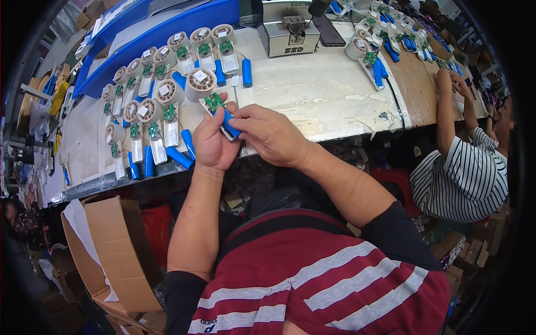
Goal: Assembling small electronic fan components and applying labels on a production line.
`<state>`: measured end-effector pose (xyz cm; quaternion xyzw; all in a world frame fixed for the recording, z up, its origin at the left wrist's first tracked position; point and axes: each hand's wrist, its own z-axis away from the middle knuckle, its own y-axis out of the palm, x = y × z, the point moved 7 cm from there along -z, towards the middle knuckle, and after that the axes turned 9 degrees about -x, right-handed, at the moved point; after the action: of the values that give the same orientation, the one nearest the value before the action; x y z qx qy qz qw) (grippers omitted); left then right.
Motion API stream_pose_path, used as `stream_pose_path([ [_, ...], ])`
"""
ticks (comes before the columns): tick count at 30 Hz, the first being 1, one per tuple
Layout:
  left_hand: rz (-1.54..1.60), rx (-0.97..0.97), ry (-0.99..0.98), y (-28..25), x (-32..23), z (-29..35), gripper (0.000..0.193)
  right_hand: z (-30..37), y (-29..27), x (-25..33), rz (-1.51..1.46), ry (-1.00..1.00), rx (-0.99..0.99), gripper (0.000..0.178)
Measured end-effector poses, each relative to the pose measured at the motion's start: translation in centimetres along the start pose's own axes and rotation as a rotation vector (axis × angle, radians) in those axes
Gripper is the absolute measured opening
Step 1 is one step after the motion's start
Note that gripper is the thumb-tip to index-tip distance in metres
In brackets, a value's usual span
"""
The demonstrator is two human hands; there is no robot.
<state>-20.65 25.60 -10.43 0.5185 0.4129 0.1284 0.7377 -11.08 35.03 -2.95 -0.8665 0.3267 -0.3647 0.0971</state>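
Near the table's front edge, my left hand (214, 146) is closed around a white fan handle shell that carries a green circuit board (213, 103). A blue cylindrical battery (229, 123) lies along the shell, slightly tilted. My right hand (274, 135) pinches the battery's lower end with thumb and fingers. The round white fan head (201, 80) of this unit rests just beyond my left hand. To the left stand several similar fan units (149, 111), with open handle shells, green boards and blue batteries on wires. My fingers partly hide the held shell.
A grey metal machine (288, 38) stands at the back, with a dark phone (329, 30) beside it. Blue bins (167, 29) line the back left. More fan units (373, 66) lie at right, near a co-worker in a striped shirt (469, 176). A cardboard box (120, 251) stands below the table.
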Motion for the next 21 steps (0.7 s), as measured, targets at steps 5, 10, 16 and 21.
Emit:
stream_pose_path([
  [5,0.03,0.043,-0.022,-0.4,-0.1,-0.1,0.031,-0.1,-0.1,-0.6,-0.032,0.027,-0.017,0.018],
  [10,0.026,-0.01,-0.032,-0.4,0.6,-0.3,0.029,0.7,-0.3,-1.2,-0.09,0.063,-0.084,0.015],
  [16,0.022,-0.063,-0.028,-0.4,0.2,0.1,0.026,0.5,0.2,-1.4,-0.109,0.225,-0.102,0.014],
  [21,0.068,-0.011,-0.043,-0.5,0.2,-0.1,0.022,0.8,0.8,-1.5,-0.039,0.204,-0.112,0.014],
])
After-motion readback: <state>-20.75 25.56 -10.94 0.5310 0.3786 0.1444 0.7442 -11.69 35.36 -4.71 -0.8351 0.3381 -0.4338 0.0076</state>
